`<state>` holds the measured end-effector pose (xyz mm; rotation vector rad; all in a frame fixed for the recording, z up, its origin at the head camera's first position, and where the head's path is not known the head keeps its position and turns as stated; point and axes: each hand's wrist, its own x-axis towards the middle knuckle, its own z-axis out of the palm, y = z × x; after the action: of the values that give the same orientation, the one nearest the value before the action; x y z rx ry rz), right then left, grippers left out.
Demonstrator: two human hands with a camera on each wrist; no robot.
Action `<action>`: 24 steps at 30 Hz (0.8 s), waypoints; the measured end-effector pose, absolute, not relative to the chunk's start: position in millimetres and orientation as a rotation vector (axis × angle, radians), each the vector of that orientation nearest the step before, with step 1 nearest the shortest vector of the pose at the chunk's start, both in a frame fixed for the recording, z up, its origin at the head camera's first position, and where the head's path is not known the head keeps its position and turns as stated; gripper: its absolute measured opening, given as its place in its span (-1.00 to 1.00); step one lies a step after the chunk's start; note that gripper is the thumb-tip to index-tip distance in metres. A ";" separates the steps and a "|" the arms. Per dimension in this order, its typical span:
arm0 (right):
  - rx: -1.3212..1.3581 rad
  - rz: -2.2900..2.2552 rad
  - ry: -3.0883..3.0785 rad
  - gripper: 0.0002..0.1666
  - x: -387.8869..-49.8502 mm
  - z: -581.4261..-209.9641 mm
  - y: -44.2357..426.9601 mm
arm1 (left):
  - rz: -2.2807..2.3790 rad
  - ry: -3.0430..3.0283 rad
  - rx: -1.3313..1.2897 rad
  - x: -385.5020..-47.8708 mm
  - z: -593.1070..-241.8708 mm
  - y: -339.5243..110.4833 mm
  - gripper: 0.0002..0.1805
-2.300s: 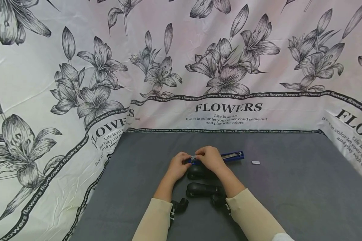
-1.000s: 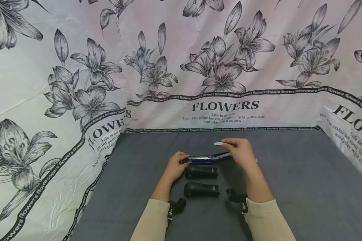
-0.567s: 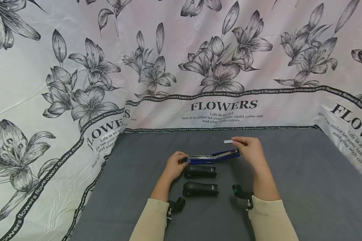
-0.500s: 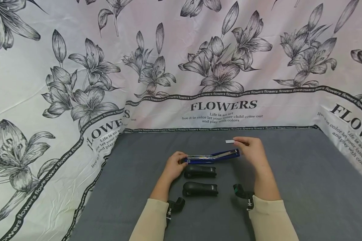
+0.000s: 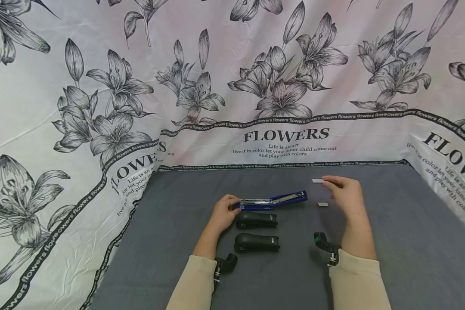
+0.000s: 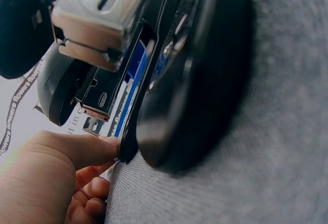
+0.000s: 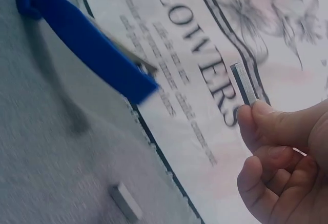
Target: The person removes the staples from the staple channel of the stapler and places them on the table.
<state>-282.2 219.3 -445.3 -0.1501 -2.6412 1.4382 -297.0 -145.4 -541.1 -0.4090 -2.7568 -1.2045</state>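
Observation:
A blue stapler (image 5: pixel 255 207) lies folded open on the grey table, its upper arm (image 7: pixel 97 52) swung out to the right. My left hand (image 5: pixel 222 213) pinches the stapler's left end between thumb and fingers; in the left wrist view the thumb (image 6: pixel 77 149) shows at that end, while black staplers partly block the rest. Right of the stapler, my right hand (image 5: pixel 346 193) holds a strip of staples (image 5: pixel 317 181) between thumb and forefinger, raised off the table. A second staple strip (image 5: pixel 323 204) lies on the table below that hand, also visible in the right wrist view.
Two black staplers, a nearer one (image 5: pixel 257 243) and a farther one (image 5: pixel 257 220), lie in front of the blue stapler. Wrist cameras (image 5: pixel 227 262) stick out from both sleeves. A flower-printed cloth (image 5: pixel 286 142) stands behind the table (image 5: pixel 186 185).
My right hand has moved from the blue stapler's left end out to the right, carrying the staple strip, and has uncovered the open stapler. The left hand keeps its hold.

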 end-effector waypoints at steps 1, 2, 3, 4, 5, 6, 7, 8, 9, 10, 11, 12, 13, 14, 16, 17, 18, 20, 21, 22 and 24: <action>-0.169 1.428 -2.641 -0.54 -282.0 -446.3 223.2 | -1.204 -2.757 -0.409 -296.9 -541.1 -145.3 -0.65; -0.187 1.418 -2.640 -0.54 -281.6 -447.3 226.8 | -1.205 -2.759 -0.407 -296.8 -541.0 -145.2 -0.65; -0.206 1.409 -2.641 -0.54 -281.4 -448.3 230.2 | -1.206 -2.758 -0.407 -296.8 -540.9 -145.1 -0.65; -0.228 1.407 -2.640 -0.55 -281.2 -449.0 233.3 | -1.205 -2.759 -0.407 -296.7 -540.8 -145.0 -0.65; -0.252 1.403 -2.639 -0.55 -281.1 -449.9 236.1 | -1.204 -2.759 -0.408 -296.6 -540.7 -145.0 -0.65; -0.275 1.405 -2.639 -0.55 -281.0 -450.6 238.6 | -1.203 -2.760 -0.409 -296.6 -540.6 -145.0 -0.65; -0.300 1.404 -2.643 -0.55 -281.0 -451.5 241.0 | -1.200 -2.761 -0.410 -296.5 -540.7 -145.0 -0.65; -0.323 1.407 -2.646 -0.55 -281.1 -452.4 243.4 | -1.200 -2.763 -0.409 -296.5 -540.7 -145.1 -0.65; -0.343 1.409 -2.650 -0.55 -281.2 -453.5 246.1 | -1.201 -2.762 -0.410 -296.5 -540.7 -145.1 -0.65; -0.364 1.411 -2.657 -0.54 -281.0 -454.9 248.9 | -1.202 -2.763 -0.411 -296.5 -540.7 -145.1 -0.65; -0.380 1.410 -2.666 -0.54 -280.6 -456.3 251.8 | -1.204 -2.764 -0.411 -296.4 -540.7 -145.2 -0.65; -0.395 1.408 -2.676 -0.53 -280.1 -457.8 254.7 | -1.205 -2.765 -0.411 -296.3 -540.6 -145.1 -0.65; -0.410 1.405 -2.685 -0.52 -279.4 -459.2 257.7 | -1.206 -2.765 -0.411 -296.2 -540.5 -145.1 -0.65; -0.420 1.398 -2.692 -0.52 -278.6 -460.7 260.8 | -1.207 -2.765 -0.412 -296.0 -540.4 -145.1 -0.65; -0.435 1.356 -2.714 -0.53 -276.9 -464.0 266.0 | -1.209 -2.763 -0.413 -295.8 -540.1 -145.1 -0.65; -0.443 1.331 -2.723 -0.54 -276.0 -465.6 268.4 | -1.207 -2.764 -0.413 -295.6 -539.9 -145.1 -0.65; -0.448 1.300 -2.734 -0.55 -275.2 -467.3 270.5 | -1.205 -2.765 -0.412 -295.6 -539.8 -145.0 -0.65; -0.465 1.252 -2.752 -0.59 -274.1 -470.9 273.8 | -1.201 -2.763 -0.414 -295.7 -539.7 -145.0 -0.65; -0.472 1.228 -2.763 -0.60 -273.9 -472.9 275.2 | -1.201 -2.763 -0.411 -295.7 -539.6 -144.9 -0.65; -0.484 1.213 -2.774 -0.61 -273.9 -475.0 276.7 | -1.202 -2.763 -0.410 -295.8 -539.6 -144.9 -0.65; -0.514 1.194 -2.793 -0.63 -274.4 -479.3 278.8 | -1.210 -2.761 -0.409 -295.8 -539.3 -144.8 -0.66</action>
<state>-274.4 278.8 -479.3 -0.5138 -2.7931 1.1937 -295.8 -144.8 -539.3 -0.4087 -2.7611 -1.2097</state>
